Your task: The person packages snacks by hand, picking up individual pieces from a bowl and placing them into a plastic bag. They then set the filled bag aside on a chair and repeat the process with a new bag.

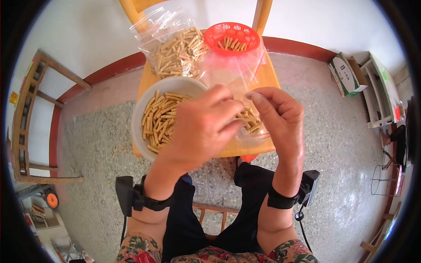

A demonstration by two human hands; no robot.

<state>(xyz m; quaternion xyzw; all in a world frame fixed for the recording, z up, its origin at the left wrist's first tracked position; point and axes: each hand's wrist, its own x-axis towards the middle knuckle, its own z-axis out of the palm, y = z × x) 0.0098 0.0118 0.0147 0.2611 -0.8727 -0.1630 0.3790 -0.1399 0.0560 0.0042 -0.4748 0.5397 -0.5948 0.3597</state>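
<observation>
Both hands meet over a clear plastic bag (245, 94) partly filled with snack sticks (250, 119): the left hand (204, 127) and right hand (280, 116) each pinch its rim. Left of them sits a white bowl (139, 111) of sticks; beyond, a red basket (233, 37) and another bag (175, 48). A green box (344, 74) far right carries unreadable print. Fingertips hide the bag's opening.

The bag (239, 74) pinched by both hands is thin clear plastic, glossy and wrinkled. A second bag (169, 37) behind it is the same shiny film. The sticks (158, 118) look dry, matt and pale tan. The bowl (139, 127) is smooth white plastic or glaze; which, I cannot tell. The basket (232, 31) is red plastic mesh. The surface (268, 76) is smooth yellow-painted wood. The floor (101, 149) is speckled stone, matt.
</observation>
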